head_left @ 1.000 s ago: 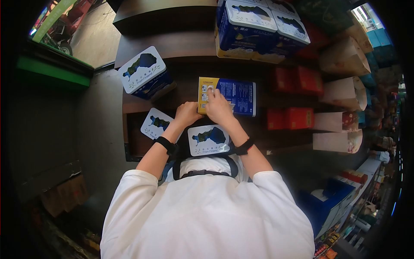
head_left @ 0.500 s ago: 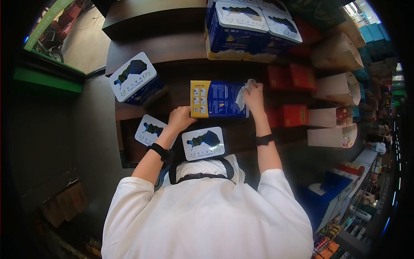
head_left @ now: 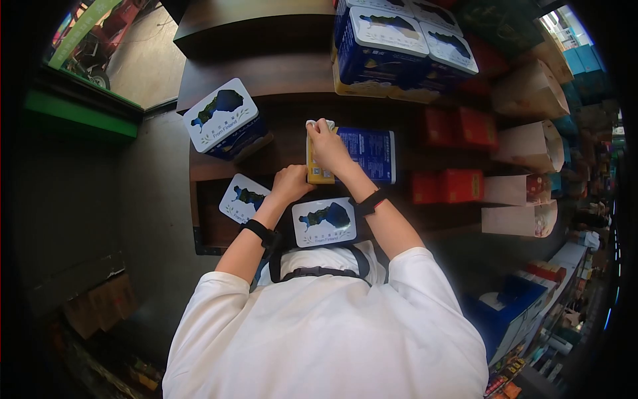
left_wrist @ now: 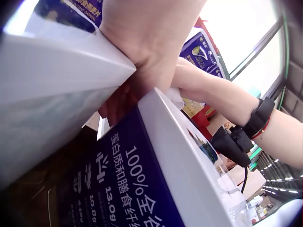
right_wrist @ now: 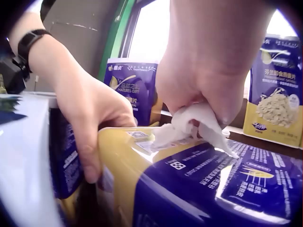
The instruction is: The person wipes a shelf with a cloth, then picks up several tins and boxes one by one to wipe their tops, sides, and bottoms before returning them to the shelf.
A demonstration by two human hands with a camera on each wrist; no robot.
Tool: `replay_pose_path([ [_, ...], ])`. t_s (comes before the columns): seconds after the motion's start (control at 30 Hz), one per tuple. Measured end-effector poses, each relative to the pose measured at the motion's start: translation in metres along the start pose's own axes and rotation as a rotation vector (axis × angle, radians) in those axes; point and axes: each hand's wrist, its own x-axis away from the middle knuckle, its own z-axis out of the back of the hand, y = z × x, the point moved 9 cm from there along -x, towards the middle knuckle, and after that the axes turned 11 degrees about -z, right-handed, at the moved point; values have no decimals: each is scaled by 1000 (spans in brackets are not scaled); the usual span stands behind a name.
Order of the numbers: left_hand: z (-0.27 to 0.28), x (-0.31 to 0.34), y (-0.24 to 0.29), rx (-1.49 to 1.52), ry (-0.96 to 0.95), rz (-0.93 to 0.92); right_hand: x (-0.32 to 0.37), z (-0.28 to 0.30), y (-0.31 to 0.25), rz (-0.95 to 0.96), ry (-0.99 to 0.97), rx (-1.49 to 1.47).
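Note:
A blue-and-yellow oatmeal tin [head_left: 373, 151] lies on its side on the dark wooden shelf, its printed face up. My left hand [head_left: 290, 183] grips its yellow left end, the thumb down the end face in the right wrist view. With my right hand [head_left: 330, 151] I pinch a crumpled white tissue [right_wrist: 196, 124] and press it on the yellow part of the upper face, near the far left corner. Two tins with white lids, one lid [head_left: 324, 222] right in front of me and another lid [head_left: 243, 199] to its left, stand close by my forearms.
Another white-lidded tin [head_left: 222, 116] stands tilted in view at the far left. Several more tins [head_left: 392, 60] are grouped on the higher step at the back. Red boxes [head_left: 458, 185] and paper bags [head_left: 528, 146] line the right side.
My right hand swept the tissue to the tin's right end half a second ago and is now back at the yellow left end. The left hand keeps its hold.

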Motion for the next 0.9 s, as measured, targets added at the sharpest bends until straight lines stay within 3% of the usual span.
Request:
replay_pose_path([
  [0.07,2,1,2,3,5,-11,6,-2,0,46,-6,-10],
  [0.13,4,2,3,-9,11,5,25,-5,-16,222,-97,-58],
  [0.2,6,4,6,9,30,4,39,0,-14,206,-145,-85],
  [0.33,5,3,5,-17,17,18,69,23,7,102,-157,-99],
  [0.4,1,2,3,-3,15,-3,77,29,41,-81,-102,-42],
  [0.53,4,3,6,11,8,6,96,61,92,-216,148,-17],
  [0.63,5,3,6,22,9,5,110,74,121,-350,200,33],
  [0.8,4,3,3,41,28,7,108,73,122,-400,222,-1],
  [0.87,0,1,1,22,11,-2,96,60,109,-402,124,-3],
  [0.9,1,1,2,20,12,-4,90,52,92,-294,113,-8],
])
